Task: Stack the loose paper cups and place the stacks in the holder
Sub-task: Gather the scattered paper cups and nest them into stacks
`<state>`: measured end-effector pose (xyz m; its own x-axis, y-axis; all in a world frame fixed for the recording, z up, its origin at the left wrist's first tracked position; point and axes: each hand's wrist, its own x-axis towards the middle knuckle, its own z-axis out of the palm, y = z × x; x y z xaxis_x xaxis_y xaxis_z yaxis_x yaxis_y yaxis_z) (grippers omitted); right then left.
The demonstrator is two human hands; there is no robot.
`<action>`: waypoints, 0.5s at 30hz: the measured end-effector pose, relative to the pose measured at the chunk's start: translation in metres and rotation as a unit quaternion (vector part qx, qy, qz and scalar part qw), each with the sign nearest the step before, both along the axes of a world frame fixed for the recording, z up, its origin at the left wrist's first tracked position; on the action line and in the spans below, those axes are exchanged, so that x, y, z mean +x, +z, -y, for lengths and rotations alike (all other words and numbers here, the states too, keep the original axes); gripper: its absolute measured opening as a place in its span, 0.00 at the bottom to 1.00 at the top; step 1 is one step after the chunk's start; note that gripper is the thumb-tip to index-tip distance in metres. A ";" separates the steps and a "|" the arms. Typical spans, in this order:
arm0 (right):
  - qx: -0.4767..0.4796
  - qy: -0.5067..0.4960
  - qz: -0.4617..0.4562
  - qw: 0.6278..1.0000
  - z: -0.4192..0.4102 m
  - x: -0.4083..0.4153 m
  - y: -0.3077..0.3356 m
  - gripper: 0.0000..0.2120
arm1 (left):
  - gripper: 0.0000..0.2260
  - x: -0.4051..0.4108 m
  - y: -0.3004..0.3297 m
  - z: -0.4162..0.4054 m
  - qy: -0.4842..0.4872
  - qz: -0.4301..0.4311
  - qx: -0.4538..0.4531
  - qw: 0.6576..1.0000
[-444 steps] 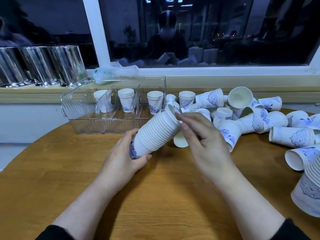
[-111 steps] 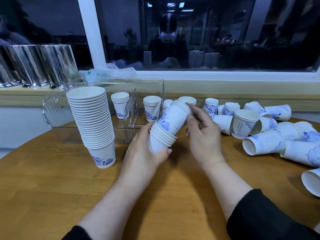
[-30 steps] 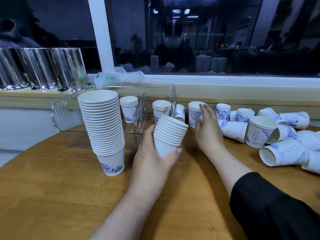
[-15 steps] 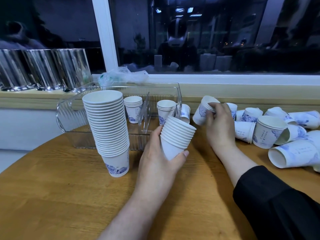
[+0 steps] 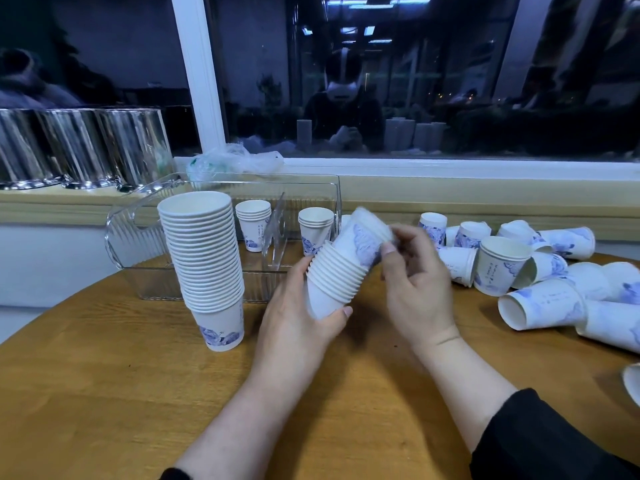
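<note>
My left hand (image 5: 298,320) grips a short stack of white paper cups (image 5: 334,278), tilted to the right above the table. My right hand (image 5: 414,285) holds a single blue-patterned cup (image 5: 363,237) whose base sits in the top of that stack. A tall stack of cups (image 5: 206,261) stands upright on the table to the left. Behind it is the clear plastic holder (image 5: 131,237), with two short stacks (image 5: 252,223) (image 5: 315,226) standing in its compartments. Several loose cups (image 5: 502,268) lie and stand at the right.
The round wooden table (image 5: 104,393) ends close to the left and front. A window ledge with shiny metal containers (image 5: 79,147) and a plastic bag (image 5: 235,161) runs behind the holder. More loose cups lie at the far right edge (image 5: 609,320).
My right hand has lifted a loose cup from the pile and brought it left onto the top of the stack in my left hand. The tall stack has not moved.
</note>
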<state>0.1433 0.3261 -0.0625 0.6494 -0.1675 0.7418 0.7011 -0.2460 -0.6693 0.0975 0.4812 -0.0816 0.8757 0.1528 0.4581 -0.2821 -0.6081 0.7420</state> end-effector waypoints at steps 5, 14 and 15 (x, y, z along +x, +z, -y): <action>-0.093 0.021 0.076 0.993 -0.004 -0.002 0.000 0.14 | 0.34 -0.001 0.000 -0.001 -0.005 0.009 -0.050 0.999; -0.232 -0.109 -0.116 0.960 0.007 0.091 -0.041 0.17 | 0.31 0.002 -0.001 0.000 0.010 0.018 -0.123 0.992; -0.267 -0.115 -0.129 0.948 0.005 0.102 -0.042 0.19 | 0.31 0.003 -0.002 0.000 0.011 0.017 -0.126 0.992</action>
